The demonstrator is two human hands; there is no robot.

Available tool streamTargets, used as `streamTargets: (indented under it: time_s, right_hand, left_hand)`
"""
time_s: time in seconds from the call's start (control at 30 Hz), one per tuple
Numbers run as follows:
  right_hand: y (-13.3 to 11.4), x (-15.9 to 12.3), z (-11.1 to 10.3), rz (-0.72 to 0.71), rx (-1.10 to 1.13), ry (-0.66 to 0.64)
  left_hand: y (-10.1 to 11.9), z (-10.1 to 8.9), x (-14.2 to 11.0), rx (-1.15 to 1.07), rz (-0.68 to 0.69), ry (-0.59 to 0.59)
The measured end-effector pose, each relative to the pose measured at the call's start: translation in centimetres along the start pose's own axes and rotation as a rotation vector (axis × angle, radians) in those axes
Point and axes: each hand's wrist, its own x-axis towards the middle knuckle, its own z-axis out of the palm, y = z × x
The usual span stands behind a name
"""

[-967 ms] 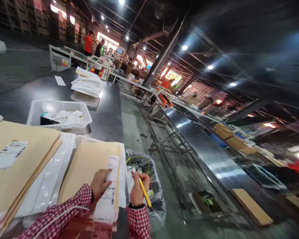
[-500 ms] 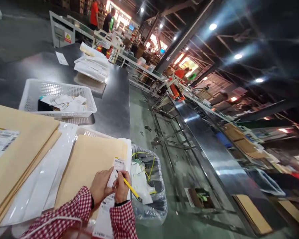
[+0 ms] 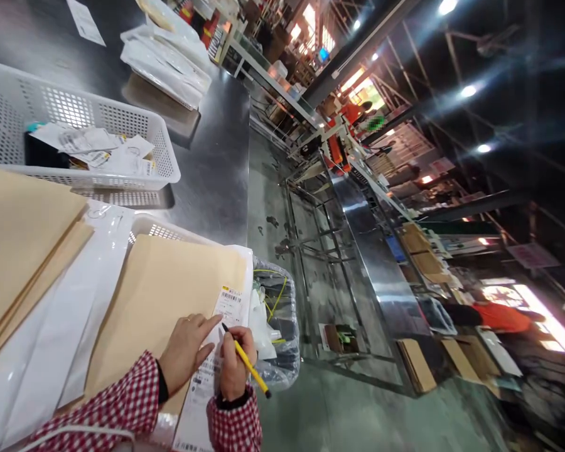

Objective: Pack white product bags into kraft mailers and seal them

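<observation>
A yellow pen [image 3: 250, 364] with a dark tip is pinched in my right hand [image 3: 236, 363], its point close to the printed label [image 3: 229, 304]. That label lies along the right side of a tan padded envelope [image 3: 160, 285]. My left hand [image 3: 186, 349] rests flat on the envelope, fingers stretched toward the label, thumb apart. Below my hands a long white printed slip [image 3: 194, 417] runs down toward me. The envelope lies over a white basket [image 3: 157, 227], most of which it hides.
Tan envelopes [image 3: 23, 220] and white plastic mailers [image 3: 70, 333] are piled at left. Beyond stands a white perforated basket [image 3: 167, 150] of paper slips. White parcels [image 3: 169, 59] lie farther off. A lined bin [image 3: 289, 351] stands at right, past the table edge. A person [image 3: 503, 317] is far right.
My left hand has opened out, its fingers now flatter on the envelope. The pen stays in my right hand. The view has tilted down and come nearer to the table.
</observation>
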Motion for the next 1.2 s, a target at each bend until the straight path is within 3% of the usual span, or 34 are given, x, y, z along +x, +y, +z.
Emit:
streamTargets:
  time_s: [0.1, 0.4, 0.7, 1.2]
  right_hand:
    - [0.3, 0.0, 0.0, -0.045, -0.043, 0.013]
    - [-0.7, -0.6, -0.2, -0.293, -0.312, -0.012]
    - [-0.4, -0.6, 0.0, -0.244, -0.336, -0.068]
    - [-0.1, -0.4, -0.2, -0.286, -0.435, -0.134]
  left_hand:
    - [0.4, -0.8, 0.2, -0.023, -0.039, -0.065]
    - [0.9, -1.0, 0.3, -0.003, -0.096, -0.067]
    - [1.7, -2.1, 0.9, 0.246, -0.085, -0.159]
    - [2.0, -2.3, 1.0, 0.187, -0.102, -0.149]
